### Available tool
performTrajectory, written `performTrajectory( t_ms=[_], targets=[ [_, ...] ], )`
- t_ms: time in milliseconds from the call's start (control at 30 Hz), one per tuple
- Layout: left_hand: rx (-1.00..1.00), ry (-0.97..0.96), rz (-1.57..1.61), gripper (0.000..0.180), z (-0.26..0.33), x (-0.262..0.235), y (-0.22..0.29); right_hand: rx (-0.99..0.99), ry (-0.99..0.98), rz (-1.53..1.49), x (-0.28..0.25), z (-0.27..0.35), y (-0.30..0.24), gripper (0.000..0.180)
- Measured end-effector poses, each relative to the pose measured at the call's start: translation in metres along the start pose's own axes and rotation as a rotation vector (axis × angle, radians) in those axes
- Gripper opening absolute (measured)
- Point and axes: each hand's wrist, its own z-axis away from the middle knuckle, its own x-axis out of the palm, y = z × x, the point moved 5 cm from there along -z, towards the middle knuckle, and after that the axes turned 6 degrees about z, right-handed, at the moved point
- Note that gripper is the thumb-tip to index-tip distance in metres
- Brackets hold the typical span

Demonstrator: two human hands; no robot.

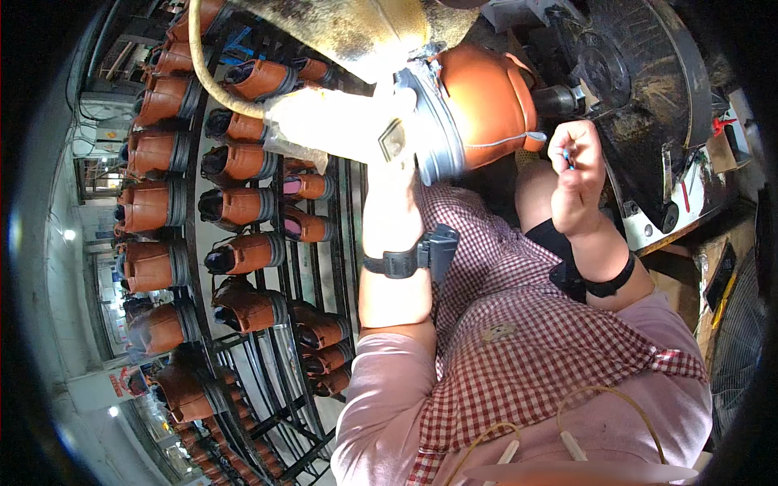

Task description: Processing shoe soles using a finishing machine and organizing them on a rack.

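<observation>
An orange-brown leather boot [486, 101] with a grey sole edge lies on its side at the top middle. My left hand [395, 190] grips it at the sole side; glare from a bright lamp washes out most of the fingers. To the right of the boot, my right hand [579, 174] is raised, its fingers pinched together. A small, thin blue thing [569, 159] shows between those fingertips, too small to name. The right hand is apart from the boot.
A lamp [312, 121] on a bent cable glows beside my left hand. Racks [194, 235] of similar boots fill the left side. A dark, worn machine [648, 89] stands at the upper right, above a white surface [695, 194] holding a red tool.
</observation>
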Motion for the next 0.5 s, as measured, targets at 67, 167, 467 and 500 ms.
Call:
performTrajectory(
  t_ms=[67,167,467,500],
  targets=[
    [0.3,-0.19,-0.116,0.054,0.024,0.018,0.012,0.158,0.047,-0.272,0.007,0.002,-0.008,0.02],
    [0.561,-0.121,-0.309,0.066,0.027,-0.039,-0.002,0.326,-0.112,-0.105,0.017,-0.001,-0.029,0.013],
    [0.798,0.169,-0.408,0.102,0.089,-0.081,-0.008,0.038,-0.35,0.282,0.07,0.008,-0.053,0.019],
    [0.82,0.149,-0.402,0.1,0.089,-0.081,-0.007,0.08,-0.351,0.264,0.077,0.012,-0.054,0.018]
  ],
)
